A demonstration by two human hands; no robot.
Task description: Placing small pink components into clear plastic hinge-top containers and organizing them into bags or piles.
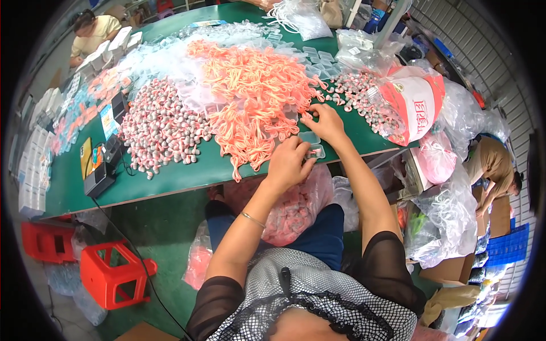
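At the front edge of the green table, a small clear plastic case (310,137) lies with its lid open, and a little pinkish content shows in its near half. My left hand (288,163) is at the case's left side, fingers curled and thumb against the near half, gripping it. Just beyond, my right hand (328,124) reaches to the edge of a heap of orange looped cords (256,85). Its thumb and forefinger are apart, with nothing visible between them. Left of the cords lies a pile of small pink-and-grey rounded pieces (162,122).
More clear cases (318,59) lie behind the cords. A red-and-white sack (412,102) spills similar pieces at right. A black device (99,181) with a cable sits at left. Red stools (116,275) stand below. Other people (96,34) are at far left and right.
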